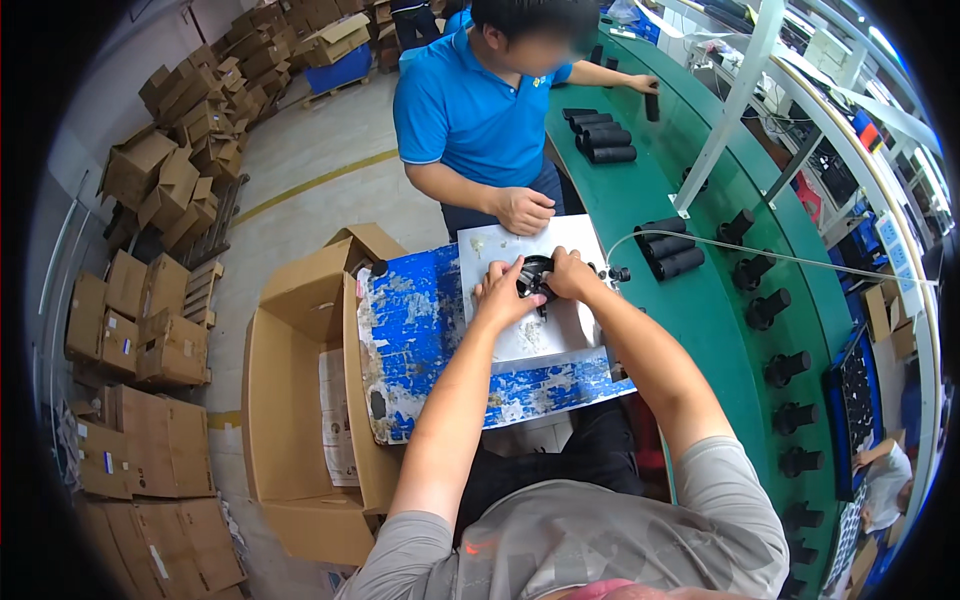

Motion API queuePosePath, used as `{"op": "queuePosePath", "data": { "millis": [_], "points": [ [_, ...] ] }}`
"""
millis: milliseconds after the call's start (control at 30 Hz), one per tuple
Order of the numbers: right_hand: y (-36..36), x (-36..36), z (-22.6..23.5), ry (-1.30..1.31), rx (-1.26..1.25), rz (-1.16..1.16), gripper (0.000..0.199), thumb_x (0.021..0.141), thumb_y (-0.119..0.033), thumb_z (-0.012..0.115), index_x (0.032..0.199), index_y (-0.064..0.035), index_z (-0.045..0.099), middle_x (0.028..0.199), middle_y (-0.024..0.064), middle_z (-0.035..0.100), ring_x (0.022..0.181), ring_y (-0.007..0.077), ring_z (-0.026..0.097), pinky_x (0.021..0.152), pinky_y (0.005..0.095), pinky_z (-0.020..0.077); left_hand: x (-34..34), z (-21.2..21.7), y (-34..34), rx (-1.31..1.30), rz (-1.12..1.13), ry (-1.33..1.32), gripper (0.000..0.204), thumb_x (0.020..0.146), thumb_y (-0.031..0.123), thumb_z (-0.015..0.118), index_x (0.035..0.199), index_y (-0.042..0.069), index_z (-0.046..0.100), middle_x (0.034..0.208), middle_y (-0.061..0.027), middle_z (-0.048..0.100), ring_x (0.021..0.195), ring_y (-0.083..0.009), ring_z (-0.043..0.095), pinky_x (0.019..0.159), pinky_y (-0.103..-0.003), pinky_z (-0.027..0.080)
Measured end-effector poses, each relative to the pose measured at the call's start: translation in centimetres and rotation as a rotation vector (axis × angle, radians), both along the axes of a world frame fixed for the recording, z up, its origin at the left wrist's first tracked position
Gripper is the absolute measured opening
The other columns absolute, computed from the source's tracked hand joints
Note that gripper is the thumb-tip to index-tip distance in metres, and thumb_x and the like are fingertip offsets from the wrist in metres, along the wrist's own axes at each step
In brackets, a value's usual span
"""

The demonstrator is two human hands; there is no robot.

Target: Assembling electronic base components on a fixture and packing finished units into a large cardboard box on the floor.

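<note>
Both my hands close on a round black plastic part (533,276) over a silver metal plate (545,338). My left hand (503,293) grips its left side, thumb near the front. On the opposite side, my right hand (571,275) has its fingers bent over the rim. Some of the part is covered by my fingers, so its exact kind does not show. Beneath the plate lies a worn blue board (410,325) with flaking paint. A small dark fitting (620,274) sits at the plate's right edge, near a thin pale hose (760,243).
An open cardboard box (300,400) stands left of the board. Across from me, a person in a blue shirt (480,110) rests one fist by the plate and touches a black cylinder (652,106). Black cylinders (675,250) and several flanged black parts (768,308) stand on the green bench (690,340).
</note>
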State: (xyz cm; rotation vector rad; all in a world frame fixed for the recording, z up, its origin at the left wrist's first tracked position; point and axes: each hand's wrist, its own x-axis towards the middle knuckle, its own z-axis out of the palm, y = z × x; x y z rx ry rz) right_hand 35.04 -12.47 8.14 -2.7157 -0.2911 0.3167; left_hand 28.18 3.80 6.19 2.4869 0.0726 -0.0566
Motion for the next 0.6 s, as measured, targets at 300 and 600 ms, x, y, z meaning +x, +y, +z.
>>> {"op": "queuePosePath", "data": {
  "millis": [300, 600],
  "points": [
    [-19.0, -2.2, -4.8, -0.081, -0.288, 0.034, 0.030, 0.082, -0.008, 0.052, 0.110, -0.0049, 0.064, 0.114, 0.0204, 0.066, 0.108, 0.0385, 0.063, 0.094, 0.0496, 0.0496, 0.6, 1.4, -1.6, 0.003, 0.018, 0.045, 0.096, 0.065, 0.047, 0.086, 0.148, 0.022, 0.046, 0.133, -0.0081, 0.046, 0.130, -0.0266, 0.042, 0.107, -0.047, 0.026],
    [-11.0, -1.7, 2.3, -0.412, 0.042, -0.035, 0.030, 0.083, -0.009, 0.059, 0.112, -0.0035, 0.059, 0.108, 0.0220, 0.067, 0.099, 0.0414, 0.065, 0.084, 0.0496, 0.0531, -1.8, 0.0, 0.9, 0.062, -0.215, -0.493, 0.048, 0.075, 0.019, 0.079, 0.122, 0.015, 0.066, 0.120, -0.0032, 0.059, 0.108, -0.0273, 0.056, 0.091, -0.040, 0.040]
  ]
}}
